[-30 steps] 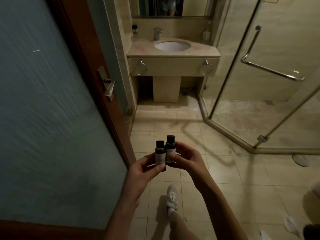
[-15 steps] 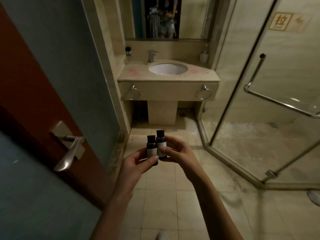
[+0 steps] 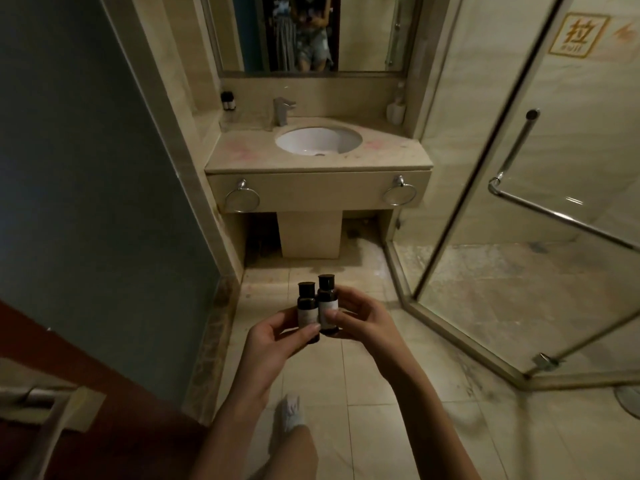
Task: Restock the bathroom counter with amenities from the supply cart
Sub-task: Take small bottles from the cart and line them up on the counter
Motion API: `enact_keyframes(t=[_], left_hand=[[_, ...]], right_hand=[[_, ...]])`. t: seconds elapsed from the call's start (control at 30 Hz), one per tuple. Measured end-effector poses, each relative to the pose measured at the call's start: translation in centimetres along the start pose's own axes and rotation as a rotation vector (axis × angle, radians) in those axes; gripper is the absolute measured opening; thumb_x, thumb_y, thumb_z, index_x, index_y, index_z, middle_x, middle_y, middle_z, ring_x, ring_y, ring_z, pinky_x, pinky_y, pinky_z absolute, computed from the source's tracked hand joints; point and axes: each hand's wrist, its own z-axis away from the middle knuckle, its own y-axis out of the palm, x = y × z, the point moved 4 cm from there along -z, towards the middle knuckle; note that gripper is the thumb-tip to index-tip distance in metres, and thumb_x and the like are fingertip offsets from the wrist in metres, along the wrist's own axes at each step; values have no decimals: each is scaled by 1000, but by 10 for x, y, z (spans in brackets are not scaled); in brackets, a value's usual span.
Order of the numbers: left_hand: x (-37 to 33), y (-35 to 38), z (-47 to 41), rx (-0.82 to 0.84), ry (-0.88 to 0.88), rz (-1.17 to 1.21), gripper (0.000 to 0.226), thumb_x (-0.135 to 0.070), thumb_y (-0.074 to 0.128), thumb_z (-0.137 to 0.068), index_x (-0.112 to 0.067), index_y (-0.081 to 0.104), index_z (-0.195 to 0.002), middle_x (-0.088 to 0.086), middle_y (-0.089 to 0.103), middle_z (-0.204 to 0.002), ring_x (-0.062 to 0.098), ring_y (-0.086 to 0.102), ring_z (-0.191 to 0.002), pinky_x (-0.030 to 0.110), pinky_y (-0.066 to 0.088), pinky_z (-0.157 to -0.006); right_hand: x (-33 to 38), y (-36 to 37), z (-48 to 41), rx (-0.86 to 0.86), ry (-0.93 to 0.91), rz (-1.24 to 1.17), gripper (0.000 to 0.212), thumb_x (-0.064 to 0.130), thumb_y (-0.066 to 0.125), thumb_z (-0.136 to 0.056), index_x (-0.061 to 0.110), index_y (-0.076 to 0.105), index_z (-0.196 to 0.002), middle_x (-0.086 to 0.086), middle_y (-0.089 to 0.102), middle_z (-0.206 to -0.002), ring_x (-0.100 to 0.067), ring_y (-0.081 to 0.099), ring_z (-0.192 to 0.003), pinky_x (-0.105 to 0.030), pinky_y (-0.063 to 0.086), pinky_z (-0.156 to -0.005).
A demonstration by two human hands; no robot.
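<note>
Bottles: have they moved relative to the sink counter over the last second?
Yes. The bottles, one gripped in the left hand, one in the right hand, have come forward toward the counter; the floor gap to its pedestal has shrunk.

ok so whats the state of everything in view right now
left bottle: capped, upright, held by left hand
right bottle: capped, upright, held by right hand
faucet: no water running
sink basin: empty
towel rings: empty
counter bottles: upright
bathroom door: open

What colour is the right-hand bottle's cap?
The cap looks dark brown to black; head view, dim light.
</note>
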Motion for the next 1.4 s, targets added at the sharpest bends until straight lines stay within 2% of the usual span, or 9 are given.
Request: enact_keyframes(t=[0.17,0.3,0.5,0.7,0.8,1.03,1.13,1.27,1.4], left_hand=[[-9,-14,-72,-4,-17,-8,34,-6,71,-80,-15,67,-112,2,74,-101,17,70,-94,33,53,-88],[-31,-33,-147,-29,-6,-15,37,-8,73,-78,-16,67,-114,1,73,-105,17,68,-100,37,53,-92],[-82,-66,-262,-76,31,-21,35,-12,76,-76,-18,69,-109,1,74,-101,18,70,-96,36,54,-90],[-119,-102,-353,-95,43,-3,32,-13,75,-77,-22,68,-106,-1,74,-99,15,69,-95,31,54,-85],[-126,-113,-391,-89,39,-6,33,-12,75,-77,-23,66,-108,-2,73,-100,12,70,-93,24,54,-78],[-134,-129,-465,-88,11,-12,33,-11,73,-80,-24,64,-108,-5,71,-99,8,69,-92,21,55,-76],[-139,-137,-502,-107,11,17,31,-8,73,-80,-23,65,-107,-5,72,-96,7,70,-88,20,56,-75],[-148,-150,-566,-134,5,38,27,-8,73,-80,-23,68,-102,0,74,-99,15,70,-95,30,56,-85],[-171,-161,-645,-195,17,-44,23,-15,73,-81,-29,68,-100,-10,74,-83,8,71,-82,23,56,-73]], right_hand=[[-3,0,-74,-3,19,17,39,12,66,-89,18,58,-126,0,69,-117,-17,68,-103,-30,57,-80],[15,3,-153,-14,25,8,35,10,67,-88,21,61,-120,3,71,-111,-15,69,-98,-24,56,-74],[50,16,-280,20,1,-26,32,5,63,-89,21,60,-116,-1,72,-106,-13,70,-93,-22,56,-71],[62,32,-388,51,-34,-33,44,2,63,-88,7,55,-131,-9,69,-118,-18,67,-105,-24,55,-79],[57,36,-428,53,-16,-47,51,-3,65,-85,7,53,-133,-10,68,-119,-22,67,-107,-33,56,-88],[48,33,-511,119,42,-37,62,-14,65,-80,5,49,-137,-12,66,-123,-28,65,-110,-35,56,-87],[48,33,-553,173,49,-32,61,-8,69,-80,7,50,-136,-10,66,-123,-27,64,-111,-33,56,-86],[49,31,-622,225,56,-22,48,4,67,-86,14,54,-132,-5,66,-123,-24,64,-112,-40,52,-95],[58,30,-710,253,72,-13,44,-1,61,-89,14,55,-130,-7,70,-116,-23,68,-103,-36,57,-87]])
